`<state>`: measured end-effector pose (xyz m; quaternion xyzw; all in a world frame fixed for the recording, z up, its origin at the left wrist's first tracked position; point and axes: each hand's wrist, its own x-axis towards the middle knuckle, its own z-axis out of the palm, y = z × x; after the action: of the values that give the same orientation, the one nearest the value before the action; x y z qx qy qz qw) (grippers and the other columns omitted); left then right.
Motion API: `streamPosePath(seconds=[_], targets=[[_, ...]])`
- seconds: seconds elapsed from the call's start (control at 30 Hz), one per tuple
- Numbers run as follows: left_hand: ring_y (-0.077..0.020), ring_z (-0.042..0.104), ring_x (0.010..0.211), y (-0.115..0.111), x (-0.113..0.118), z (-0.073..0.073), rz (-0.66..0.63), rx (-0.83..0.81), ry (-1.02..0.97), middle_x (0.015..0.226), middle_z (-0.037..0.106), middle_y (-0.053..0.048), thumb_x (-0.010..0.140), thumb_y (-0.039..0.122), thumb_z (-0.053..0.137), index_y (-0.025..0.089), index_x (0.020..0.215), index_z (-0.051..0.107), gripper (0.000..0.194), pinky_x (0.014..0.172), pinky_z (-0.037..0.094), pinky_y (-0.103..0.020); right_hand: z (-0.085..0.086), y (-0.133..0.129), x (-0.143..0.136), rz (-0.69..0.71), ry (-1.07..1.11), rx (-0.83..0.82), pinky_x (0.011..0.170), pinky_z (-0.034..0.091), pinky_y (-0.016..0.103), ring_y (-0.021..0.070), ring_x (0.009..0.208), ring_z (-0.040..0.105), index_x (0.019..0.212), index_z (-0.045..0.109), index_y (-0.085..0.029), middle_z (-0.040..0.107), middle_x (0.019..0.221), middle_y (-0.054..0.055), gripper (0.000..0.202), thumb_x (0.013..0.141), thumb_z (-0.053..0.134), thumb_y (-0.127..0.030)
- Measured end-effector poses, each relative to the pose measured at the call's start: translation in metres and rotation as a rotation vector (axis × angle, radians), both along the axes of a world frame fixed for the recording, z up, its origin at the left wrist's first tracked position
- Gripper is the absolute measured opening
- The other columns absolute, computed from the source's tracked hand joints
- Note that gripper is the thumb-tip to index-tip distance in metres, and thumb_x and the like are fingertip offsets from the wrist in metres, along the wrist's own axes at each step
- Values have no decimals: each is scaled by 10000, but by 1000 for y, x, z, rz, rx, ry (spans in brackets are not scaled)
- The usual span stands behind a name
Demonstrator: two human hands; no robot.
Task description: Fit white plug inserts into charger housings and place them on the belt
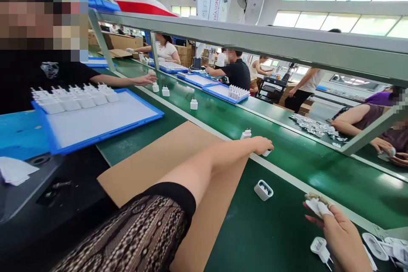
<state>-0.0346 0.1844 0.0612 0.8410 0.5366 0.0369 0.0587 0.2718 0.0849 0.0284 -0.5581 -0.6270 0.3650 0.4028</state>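
Note:
My left hand reaches over the edge of the green belt, its fingers closed round a white charger housing that is mostly hidden. Just behind it stands a white plug charger, pins up. On the green table between my hands lies an open white charger housing with dark parts inside. My right hand is closed at the right, with white coverings around the fingertips and something pale at them that I cannot make out. Below it is a white plug cover with pins.
More white covers lie at the lower right. Brown cardboard lies under my left arm. A blue-rimmed tray holds rows of chargers. Another person's hand is near chargers on the belt. A metal frame spans above.

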Motion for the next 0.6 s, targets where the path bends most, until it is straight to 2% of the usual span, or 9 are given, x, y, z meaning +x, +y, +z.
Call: streamPosePath(seconds=[0.07,0.13,0.2,0.27,0.33,0.4,0.47,0.53,0.6], targets=[[-267,671,1093,0,-1,8,49,-13,-8,1281,653,-130,719,-45,656,170,1164,713,497,927,518,-330,5,-8,-10,27,228,-130,716,647,343,291,988,757,1005,732,-235,763,1125,86,373,672,743,-402],[-265,685,1035,-9,-4,18,86,28,-41,1220,666,-134,766,29,699,154,1103,726,360,868,532,-323,11,-16,-18,41,360,-222,779,653,314,290,1037,750,977,731,-224,764,1126,91,452,582,859,-403],[-281,660,1103,-26,-4,26,108,110,-107,1235,651,-155,845,117,683,131,1125,709,282,910,520,-333,20,-25,-23,87,450,-257,854,642,313,288,1070,740,940,740,-210,776,1084,101,501,518,930,-399],[-295,611,1191,-48,0,32,115,211,-207,1284,616,-186,917,151,594,105,1189,670,286,985,487,-362,28,-35,-26,159,494,-281,905,624,341,281,1074,734,932,757,-200,777,1090,102,523,497,960,-408],[-285,599,1179,-77,5,32,88,291,-331,1236,634,-170,927,185,581,107,1195,656,289,1003,465,-372,33,-43,-30,214,487,-286,860,618,352,263,1026,734,926,769,-193,778,1071,101,510,528,954,-454],[-227,648,980,-112,9,27,11,319,-601,1050,694,-80,870,279,679,165,1083,698,242,873,496,-315,36,-48,-34,231,453,-283,731,591,310,239,943,726,957,776,-195,784,1024,94,524,553,944,-483],[-185,648,843,-150,14,17,-103,180,-736,930,694,-37,837,325,712,193,988,717,201,740,492,-267,38,-51,-38,211,454,-296,659,543,274,207,865,707,985,784,-192,786,1001,90,541,567,936,-501],[-172,639,815,-185,22,5,-174,56,-736,919,690,-36,875,349,682,200,996,716,195,731,489,-259,40,-56,-41,208,460,-322,638,512,263,187,818,687,992,793,-192,787,982,85,540,574,934,-503],[-179,629,820,-207,32,-10,-178,14,-698,939,677,-53,915,343,637,194,1016,702,192,736,491,-270,41,-60,-45,233,443,-342,641,499,264,178,800,674,982,799,-195,786,959,77,522,580,932,-501]])
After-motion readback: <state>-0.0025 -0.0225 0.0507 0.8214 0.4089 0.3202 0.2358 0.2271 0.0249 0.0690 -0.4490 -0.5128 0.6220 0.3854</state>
